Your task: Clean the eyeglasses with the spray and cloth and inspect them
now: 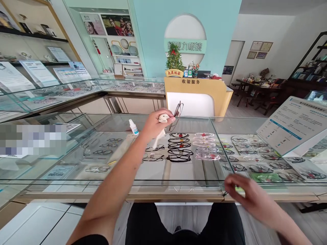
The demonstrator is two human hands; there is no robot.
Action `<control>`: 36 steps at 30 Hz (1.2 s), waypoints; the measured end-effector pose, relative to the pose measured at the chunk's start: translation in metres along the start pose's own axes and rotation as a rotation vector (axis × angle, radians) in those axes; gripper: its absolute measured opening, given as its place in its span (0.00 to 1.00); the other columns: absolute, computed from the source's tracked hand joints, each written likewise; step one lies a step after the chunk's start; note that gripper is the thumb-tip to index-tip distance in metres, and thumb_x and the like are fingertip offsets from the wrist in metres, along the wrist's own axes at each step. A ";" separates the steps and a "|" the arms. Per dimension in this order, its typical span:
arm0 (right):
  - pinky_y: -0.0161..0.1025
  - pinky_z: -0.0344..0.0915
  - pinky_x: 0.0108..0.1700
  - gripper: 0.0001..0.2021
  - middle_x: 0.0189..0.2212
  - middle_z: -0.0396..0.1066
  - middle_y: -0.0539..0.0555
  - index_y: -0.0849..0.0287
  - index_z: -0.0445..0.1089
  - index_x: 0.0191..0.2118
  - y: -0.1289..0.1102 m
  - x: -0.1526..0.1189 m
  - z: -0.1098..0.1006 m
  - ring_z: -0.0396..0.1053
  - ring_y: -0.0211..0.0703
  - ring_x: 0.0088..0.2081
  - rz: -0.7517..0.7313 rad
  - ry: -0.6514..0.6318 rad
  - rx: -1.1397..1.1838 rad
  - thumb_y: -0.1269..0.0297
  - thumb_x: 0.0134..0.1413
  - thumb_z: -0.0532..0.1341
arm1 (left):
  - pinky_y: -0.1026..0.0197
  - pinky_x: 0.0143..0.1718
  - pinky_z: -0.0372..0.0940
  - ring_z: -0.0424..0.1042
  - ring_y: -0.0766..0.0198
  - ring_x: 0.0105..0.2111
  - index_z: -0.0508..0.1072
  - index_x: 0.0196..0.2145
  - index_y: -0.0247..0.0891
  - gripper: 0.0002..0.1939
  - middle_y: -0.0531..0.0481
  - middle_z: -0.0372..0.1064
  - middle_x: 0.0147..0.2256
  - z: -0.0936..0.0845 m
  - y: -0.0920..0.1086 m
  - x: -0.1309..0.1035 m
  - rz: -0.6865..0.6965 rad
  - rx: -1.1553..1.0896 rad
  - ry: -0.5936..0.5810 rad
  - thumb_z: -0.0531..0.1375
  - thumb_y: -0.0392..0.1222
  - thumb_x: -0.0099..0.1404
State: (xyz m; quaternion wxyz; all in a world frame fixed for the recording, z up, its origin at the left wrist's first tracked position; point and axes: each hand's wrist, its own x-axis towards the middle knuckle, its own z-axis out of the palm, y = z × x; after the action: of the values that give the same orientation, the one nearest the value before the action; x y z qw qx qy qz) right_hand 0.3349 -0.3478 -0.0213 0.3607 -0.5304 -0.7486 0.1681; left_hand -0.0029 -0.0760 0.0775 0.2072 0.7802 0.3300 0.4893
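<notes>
My left hand [160,122] is raised above the glass counter, closed on a pair of eyeglasses [176,111] between thumb and fingers. A pale cleaning cloth [163,118] is bunched in the same hand, and one end hangs below it. My right hand [242,192], slightly blurred, is over the counter's front edge with its fingers curled to the thumb; whether anything small is in that pinch I cannot make out. A white spray bottle [133,127] stands left of my left hand. Below it lie dark-framed glasses [179,152] and clear-framed glasses [207,156] in columns.
The glass counter [178,182] spans the width before me, with more glasses in its right part. A white information sign [293,126] stands on the right. Behind are a yellow cashier desk [222,97] with plants and another display case [138,87]. My legs are under the front edge.
</notes>
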 end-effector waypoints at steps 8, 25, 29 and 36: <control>0.41 0.60 0.37 0.12 0.26 0.68 0.47 0.55 0.79 0.43 -0.001 0.232 0.024 0.62 0.42 0.30 -0.242 0.304 0.204 0.53 0.73 0.64 | 0.59 0.30 0.64 0.67 0.64 0.26 0.77 0.39 0.43 0.27 0.50 0.78 0.34 0.085 -0.020 0.009 -0.154 -0.409 0.107 0.72 0.70 0.63; 0.41 0.51 0.34 0.28 0.23 0.57 0.43 0.56 0.78 0.36 0.042 0.250 0.054 0.52 0.38 0.28 -0.146 0.166 0.505 0.31 0.63 0.71 | 0.60 0.31 0.66 0.68 0.63 0.28 0.77 0.37 0.43 0.27 0.54 0.72 0.30 0.096 -0.026 -0.011 -0.240 -0.365 -0.022 0.78 0.66 0.56; 0.41 0.52 0.34 0.30 0.23 0.57 0.43 0.56 0.79 0.36 0.043 0.250 0.054 0.52 0.38 0.28 -0.135 0.163 0.515 0.29 0.61 0.72 | 0.60 0.29 0.65 0.67 0.63 0.27 0.76 0.37 0.43 0.28 0.53 0.71 0.30 0.100 -0.026 -0.011 -0.252 -0.369 -0.022 0.76 0.68 0.57; 0.41 0.53 0.34 0.28 0.23 0.57 0.44 0.56 0.80 0.37 0.039 0.249 0.052 0.52 0.39 0.28 -0.154 0.172 0.480 0.32 0.64 0.71 | 0.61 0.28 0.67 0.66 0.64 0.27 0.78 0.37 0.42 0.28 0.53 0.72 0.31 0.102 -0.029 -0.011 -0.260 -0.372 0.008 0.76 0.68 0.57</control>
State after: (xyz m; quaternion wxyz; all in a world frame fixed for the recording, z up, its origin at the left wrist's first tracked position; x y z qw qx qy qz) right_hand 0.2799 -0.0981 0.0090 0.5504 -0.3833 -0.6919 0.2672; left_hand 0.0769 -0.0640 0.0078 0.4077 0.6774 0.3327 0.5140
